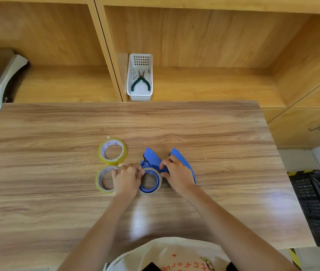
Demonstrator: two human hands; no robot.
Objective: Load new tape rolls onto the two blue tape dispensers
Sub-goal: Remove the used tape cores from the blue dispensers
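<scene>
Wood-grain laminate covers the table (pixel 57 173), and behind it stand matching wooden shelves with a white perforated plastic basket (pixel 140 94) holding one pair of green-handled pliers (pixel 140 81). Both forearms reach in from the near edge and meet near the table's middle. The left hand (pixel 126 178) lies knuckles up, its fingers curled and pinching the left rim of a worn, nearly spent grey tape roll (pixel 156 189) that sits around the blue hub of the nearer blue plastic tape dispenser (pixel 151 159). The right hand (pixel 176 174) arches over the second blue plastic tape dispenser (pixel 181 157), fingers bent down and gripping its body just right of the first. Two blue dispensers lie side by side, touching or nearly so. Two fresh yellow-edged transparent tape rolls rest flat to their left: the far roll (pixel 112 151) stands clear, the near roll (pixel 104 178) partly hidden under the left hand.
</scene>
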